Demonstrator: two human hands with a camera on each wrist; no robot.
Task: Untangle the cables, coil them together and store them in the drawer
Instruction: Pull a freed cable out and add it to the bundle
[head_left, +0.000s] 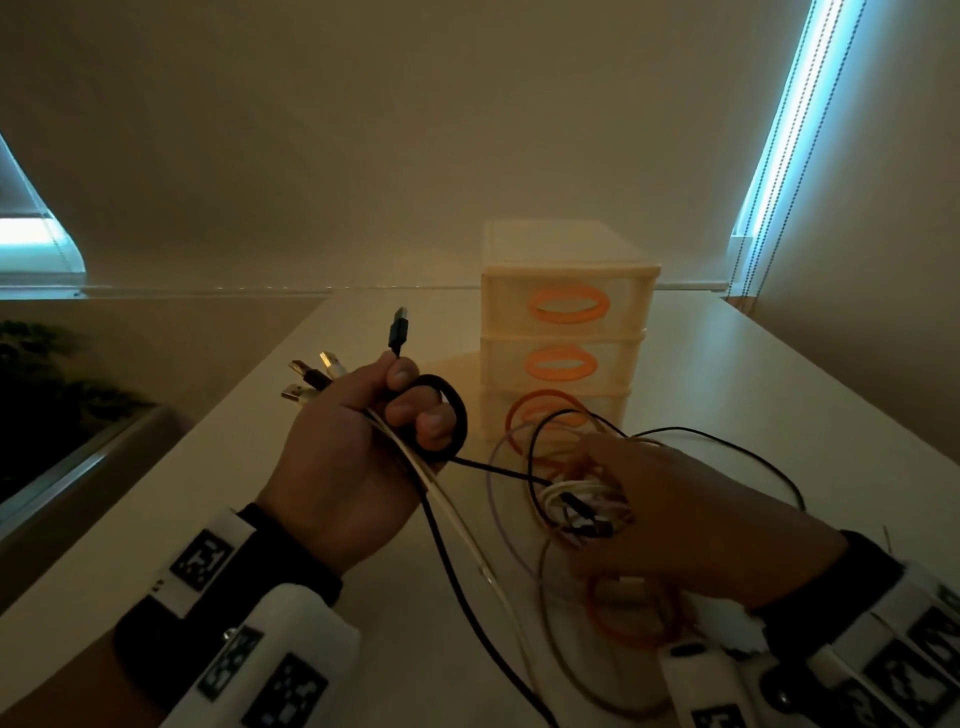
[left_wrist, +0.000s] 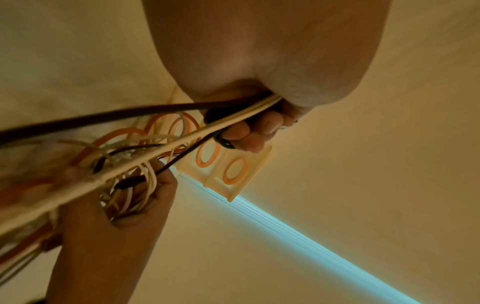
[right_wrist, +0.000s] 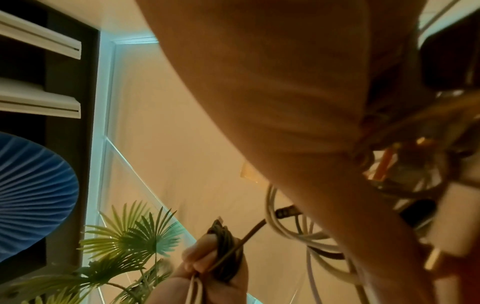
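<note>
I am holding my left hand raised above the table, fist curled round the plug ends of the cables. My right hand is clutching their tangle before the drawer unit. Only the right wrist view is showing a palm plant.

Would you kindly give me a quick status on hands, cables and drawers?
Left hand grips cable plug ends. Right hand holds tangled cable bundle. Drawer unit drawers all closed. Loops lie against bottom drawer.

left hand fisted, raised; right hand seemingly curled, lower.
</note>
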